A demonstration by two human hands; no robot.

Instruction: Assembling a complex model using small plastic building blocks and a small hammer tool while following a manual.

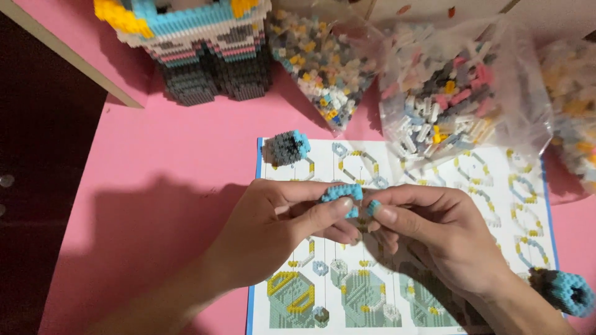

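Both hands pinch a small blue brick piece [343, 193] over the instruction sheet [397, 260].
Left hand [273, 226] and right hand [434, 232] each keep a pressed-together grip on it; finished chunks [287, 147] lie beyond, bags of bricks [459, 93] remain full.

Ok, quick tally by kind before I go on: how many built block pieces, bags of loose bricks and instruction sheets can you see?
Built block pieces: 4 (big model, grey-blue piece on the sheet, blue piece in both hands, grey-blue piece at right)
Bags of loose bricks: 3 ()
Instruction sheets: 1
Total: 8
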